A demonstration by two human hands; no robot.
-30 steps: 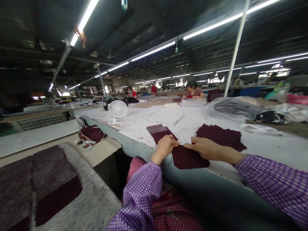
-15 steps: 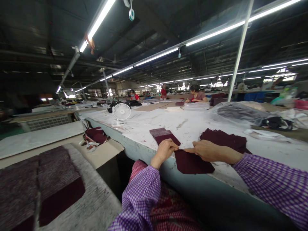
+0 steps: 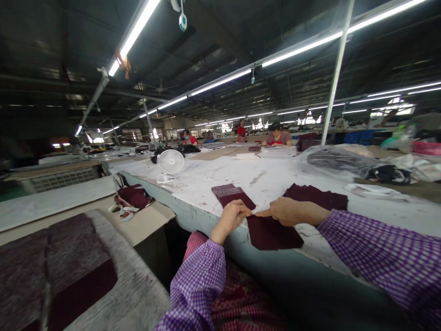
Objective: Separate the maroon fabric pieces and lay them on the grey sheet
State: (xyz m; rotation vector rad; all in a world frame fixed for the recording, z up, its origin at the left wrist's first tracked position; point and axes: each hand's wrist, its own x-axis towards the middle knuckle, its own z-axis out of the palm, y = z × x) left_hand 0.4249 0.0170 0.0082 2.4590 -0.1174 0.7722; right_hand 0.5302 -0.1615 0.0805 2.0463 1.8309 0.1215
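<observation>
The maroon panel (image 3: 274, 234) lies at the near edge of the white-covered table (image 3: 203, 179), directly in front of the person, and its lower left part reaches out past that edge. It is a plain piece of cloth, deep wine in colour, matt and evenly dark, with a roughly four-sided outline whose near corners are cut off at a slant. Its surface looks smooth and flat, and its far edge runs nearly straight beneath the fingers.

The left hand (image 3: 231, 217) has thumb and forefinger closed in a narrow pinch on the panel's far left corner. The right hand (image 3: 285, 211) stretches its forefinger along the far edge, the tip close to the left hand's pinch, while the other fingers curl under; whether they grip any cloth, I cannot tell.

Just beyond the left hand lies a two-toned piece (image 3: 234, 195), speckled greyish at its far end and plain maroon nearer the hand. Behind the right hand, a pile of maroon pieces (image 3: 317, 195) shows a jagged, uneven outline, partly covered by the forearm. Farther off to the left, a white fan (image 3: 171, 162) stands near the table's edge
</observation>
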